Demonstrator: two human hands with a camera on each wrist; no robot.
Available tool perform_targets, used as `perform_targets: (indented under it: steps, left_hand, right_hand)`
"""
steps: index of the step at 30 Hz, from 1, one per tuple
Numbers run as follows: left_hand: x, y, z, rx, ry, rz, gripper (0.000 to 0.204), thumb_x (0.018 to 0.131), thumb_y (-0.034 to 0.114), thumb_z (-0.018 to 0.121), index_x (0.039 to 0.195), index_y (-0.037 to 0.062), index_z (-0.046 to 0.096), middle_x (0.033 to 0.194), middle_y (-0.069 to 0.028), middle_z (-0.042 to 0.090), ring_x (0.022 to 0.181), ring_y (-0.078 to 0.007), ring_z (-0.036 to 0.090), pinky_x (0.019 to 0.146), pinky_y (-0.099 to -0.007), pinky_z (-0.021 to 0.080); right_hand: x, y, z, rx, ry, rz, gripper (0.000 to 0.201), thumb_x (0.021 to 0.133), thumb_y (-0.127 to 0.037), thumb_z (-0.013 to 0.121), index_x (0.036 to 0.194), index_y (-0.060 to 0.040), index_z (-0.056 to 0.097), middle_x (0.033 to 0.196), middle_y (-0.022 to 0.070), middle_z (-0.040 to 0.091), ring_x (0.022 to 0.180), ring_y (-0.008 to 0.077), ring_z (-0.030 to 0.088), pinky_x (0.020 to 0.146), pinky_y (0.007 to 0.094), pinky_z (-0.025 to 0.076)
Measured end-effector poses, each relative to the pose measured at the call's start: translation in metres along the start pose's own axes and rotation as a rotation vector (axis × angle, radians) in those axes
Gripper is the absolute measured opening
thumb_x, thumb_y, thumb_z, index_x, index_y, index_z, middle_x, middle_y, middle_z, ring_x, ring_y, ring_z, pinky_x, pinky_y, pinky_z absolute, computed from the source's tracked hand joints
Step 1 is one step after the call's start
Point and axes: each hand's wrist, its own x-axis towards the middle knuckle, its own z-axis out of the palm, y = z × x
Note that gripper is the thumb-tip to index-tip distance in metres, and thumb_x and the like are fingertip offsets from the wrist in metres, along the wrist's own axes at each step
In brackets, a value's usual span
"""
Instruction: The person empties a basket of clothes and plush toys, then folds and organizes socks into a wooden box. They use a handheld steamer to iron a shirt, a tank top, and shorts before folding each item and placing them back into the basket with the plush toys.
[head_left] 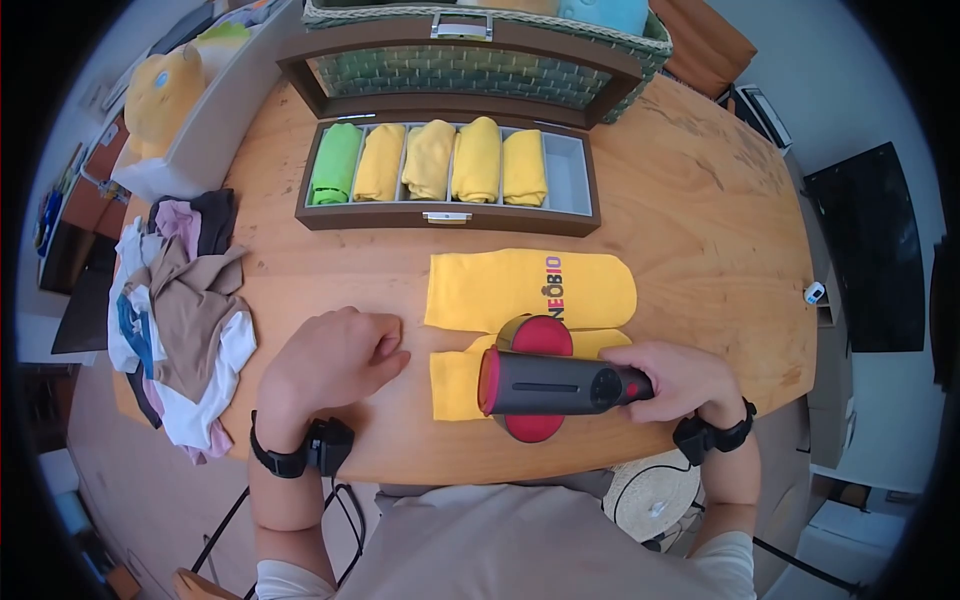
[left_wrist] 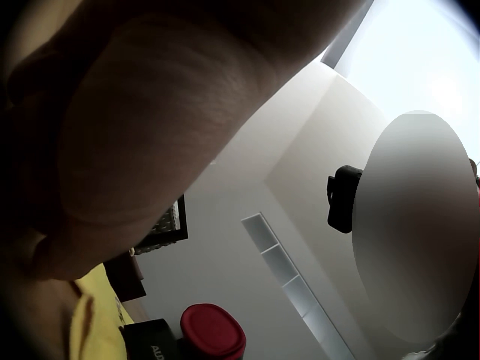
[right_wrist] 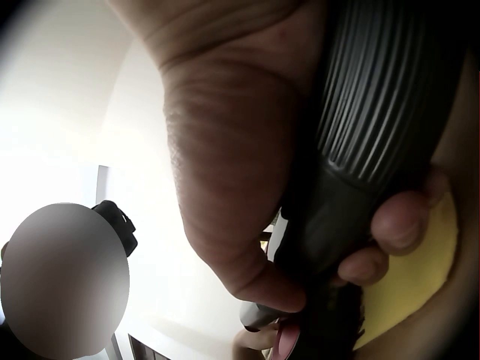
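Note:
My right hand (head_left: 675, 380) grips the ribbed handle of a dark grey handheld appliance (head_left: 550, 384) with red round pads on two sides. In the right wrist view, fingers wrap the grey handle (right_wrist: 367, 112). The appliance lies over a yellow sock (head_left: 455, 385) and covers its middle. Just beyond, a second yellow sock (head_left: 490, 290) lies flat, with dark and coloured lettering near its toe. To the left of the socks, my left hand (head_left: 335, 360) rests at the table with fingers loosely curled, holding nothing. The left wrist view catches one red pad (left_wrist: 214, 330).
Behind the socks stands an open brown box (head_left: 450, 218) with a windowed lid; rolled yellow socks (head_left: 430, 160) and a green one (head_left: 337, 165) fill most compartments. A clothes pile (head_left: 190, 310) covers the left table edge. A woven basket (head_left: 640, 75) stands behind the box.

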Motion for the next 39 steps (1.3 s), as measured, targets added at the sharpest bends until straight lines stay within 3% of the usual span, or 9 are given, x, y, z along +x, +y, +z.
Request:
perform_targets:
  steps: [6,14,24,27,30,33,35,37,39]
  left_hand:
    - [0.002,-0.006,0.000,-0.023,-0.008,0.024,0.024,0.087,0.024,0.067,0.075,0.0049,0.056,0.070,-0.0170,0.062,0.074,-0.0397,0.063,0.066,-0.0470,0.049]
    - [0.009,-0.024,0.002,-0.178,-0.061,0.098,0.021,0.087,0.019,0.066,0.076,0.0033,0.056,0.069,-0.0161,0.060,0.069,-0.0371,0.061,0.065,-0.0433,0.048]
    - [0.012,-0.028,-0.003,-0.244,-0.099,0.103,0.022,0.087,0.015,0.065,0.076,0.0020,0.051,0.064,-0.0140,0.050,0.060,-0.0300,0.048,0.060,-0.0393,0.043]
    - [0.013,-0.029,-0.004,-0.251,-0.104,0.137,0.023,0.088,0.013,0.065,0.075,0.0027,0.049,0.062,-0.0118,0.047,0.059,-0.0261,0.045,0.059,-0.0376,0.042]
    - [0.016,-0.041,0.003,-0.368,-0.136,0.137,0.027,0.088,0.012,0.065,0.073,0.0042,0.045,0.062,-0.0086,0.041,0.060,-0.0199,0.038,0.057,-0.0349,0.040]
    - [0.016,-0.045,0.013,-0.420,-0.101,0.127,0.026,0.087,0.013,0.065,0.074,0.0037,0.046,0.062,-0.0099,0.044,0.059,-0.0222,0.040,0.057,-0.0361,0.041]
    - [0.012,-0.030,0.002,-0.348,-0.079,0.115,0.025,0.087,0.014,0.065,0.074,0.0034,0.047,0.062,-0.0108,0.045,0.058,-0.0236,0.042,0.058,-0.0369,0.041]
    - [0.011,-0.023,-0.003,-0.277,-0.054,0.099,0.025,0.087,0.014,0.065,0.074,0.0032,0.048,0.062,-0.0116,0.047,0.058,-0.0251,0.044,0.058,-0.0376,0.042]
    - [0.011,-0.022,-0.004,-0.230,-0.075,0.081,0.024,0.087,0.015,0.065,0.075,0.0030,0.049,0.063,-0.0130,0.049,0.059,-0.0273,0.047,0.059,-0.0387,0.043]
  right_hand:
    - [0.021,-0.015,0.006,-0.010,-0.038,-0.031,0.027,0.077,-0.012,0.066,0.099,0.0003,0.056,0.068,0.0097,0.048,0.061,0.0196,0.044,0.057,0.0341,0.040]
    - [0.044,-0.027,0.012,-0.084,-0.090,-0.080,0.033,0.078,-0.016,0.067,0.106,0.0009,0.058,0.071,0.0163,0.057,0.066,0.0329,0.057,0.061,0.0405,0.044]
    - [0.060,-0.035,0.028,-0.142,-0.091,-0.139,0.030,0.079,-0.018,0.068,0.101,-0.0002,0.060,0.069,0.0158,0.058,0.064,0.0341,0.058,0.062,0.0420,0.045]
    - [0.060,-0.032,0.040,-0.107,-0.071,-0.146,0.030,0.082,-0.022,0.072,0.101,-0.0035,0.060,0.072,0.0139,0.059,0.067,0.0307,0.058,0.061,0.0381,0.044]
    - [0.050,-0.025,0.048,-0.084,0.047,-0.244,0.034,0.083,-0.026,0.076,0.104,-0.0038,0.060,0.071,0.0133,0.057,0.066,0.0277,0.058,0.061,0.0354,0.044]
    - [0.014,-0.026,0.041,0.037,0.164,-0.171,0.040,0.081,-0.015,0.075,0.116,0.0002,0.062,0.088,0.0127,0.066,0.077,0.0253,0.065,0.070,0.0380,0.051]
    - [-0.016,-0.008,0.043,0.315,0.491,-0.134,0.044,0.082,-0.009,0.076,0.123,-0.0006,0.061,0.097,0.0057,0.067,0.087,0.0177,0.065,0.075,0.0342,0.052]
    - [-0.044,0.018,0.040,0.401,0.695,-0.011,0.046,0.084,-0.005,0.076,0.127,-0.0024,0.061,0.090,0.0008,0.065,0.076,0.0105,0.062,0.066,0.0286,0.052]
    - [-0.067,0.045,0.029,0.409,0.878,0.154,0.039,0.085,-0.005,0.075,0.122,-0.0035,0.061,0.081,0.0029,0.062,0.059,0.0083,0.059,0.054,0.0235,0.047]
